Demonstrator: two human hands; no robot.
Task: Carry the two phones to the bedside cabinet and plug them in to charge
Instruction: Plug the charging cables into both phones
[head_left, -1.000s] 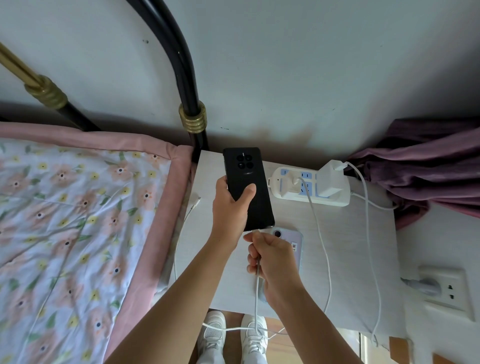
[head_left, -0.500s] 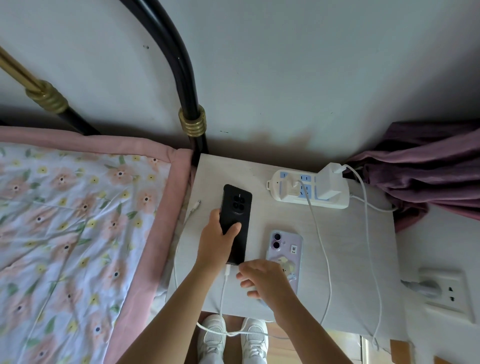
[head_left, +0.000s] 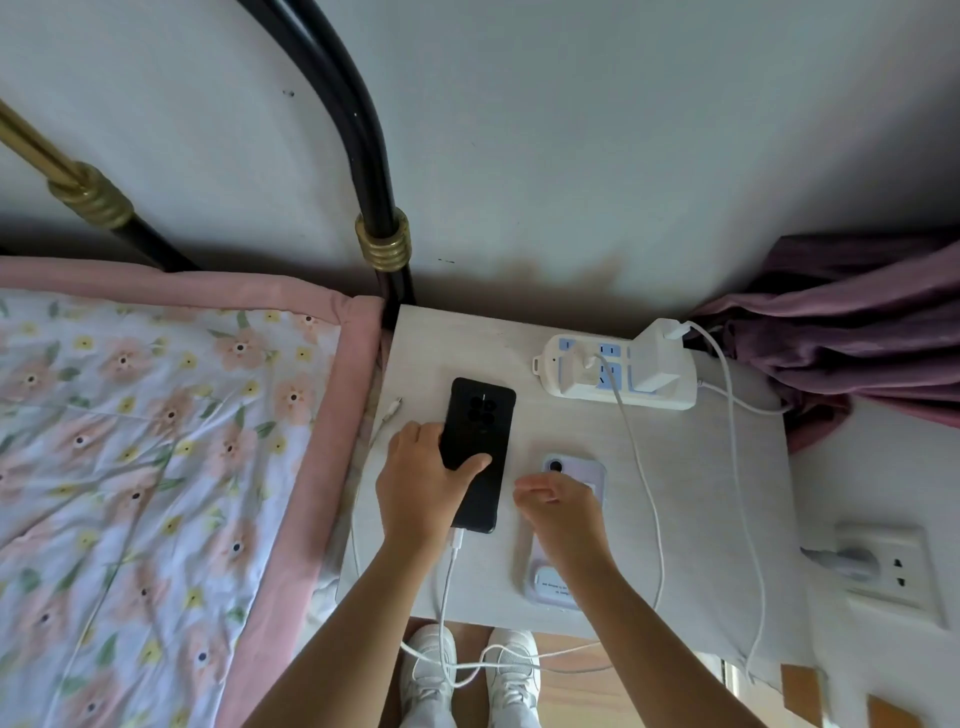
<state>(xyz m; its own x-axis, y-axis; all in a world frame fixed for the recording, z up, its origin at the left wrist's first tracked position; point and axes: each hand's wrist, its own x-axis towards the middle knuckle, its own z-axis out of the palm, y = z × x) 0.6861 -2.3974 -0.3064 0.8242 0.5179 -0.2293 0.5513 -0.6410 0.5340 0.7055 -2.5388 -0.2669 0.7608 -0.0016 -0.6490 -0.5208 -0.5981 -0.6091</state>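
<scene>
A black phone (head_left: 480, 421) lies face down on the white bedside cabinet (head_left: 701, 493), a white cable (head_left: 451, 566) plugged into its near end. My left hand (head_left: 423, 483) grips its lower half, thumb across the back. A lilac phone (head_left: 576, 470) lies face down just to the right, mostly hidden under my right hand (head_left: 563, 512), which hovers over it with fingers loosely apart and holds nothing. A white power strip (head_left: 615, 371) with chargers sits at the cabinet's back.
A bed with a floral quilt (head_left: 156, 441) and black-and-brass frame (head_left: 384, 244) borders the cabinet's left. A purple curtain (head_left: 857, 332) hangs at the right. A wall socket (head_left: 888, 569) is low right. A loose cable end (head_left: 392, 408) lies left of the black phone.
My left hand has lowered the black phone flat onto the cabinet with the cable in it. My right hand let go of the cable and moved right over the lilac phone.
</scene>
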